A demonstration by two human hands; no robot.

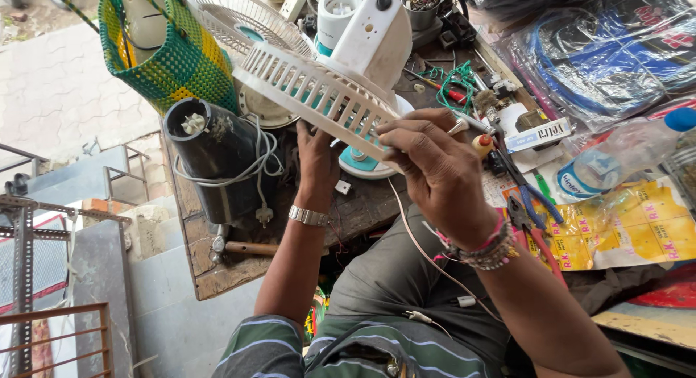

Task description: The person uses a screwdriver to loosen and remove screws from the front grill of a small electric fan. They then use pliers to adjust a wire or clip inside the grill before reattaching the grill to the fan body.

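Observation:
A small white and teal table fan (362, 52) is tilted on the wooden workbench (217, 273), its white slatted guard (312, 92) facing me. My left hand (317, 160) reaches up under the guard and supports it from below. My right hand (435, 164) grips the guard's near rim, fingers curled around the edge. A thin pale wire (417, 240) hangs from the fan down across my lap.
A black cylindrical appliance (214, 157) with a wound white cord lies to the left, a hammer (243, 246) below it. A green-yellow woven basket (167, 55) and another fan grille (239, 19) stand behind. Pliers (533, 222), screwdrivers, a plastic bottle (623, 150) and packaged cables (609, 48) crowd the right.

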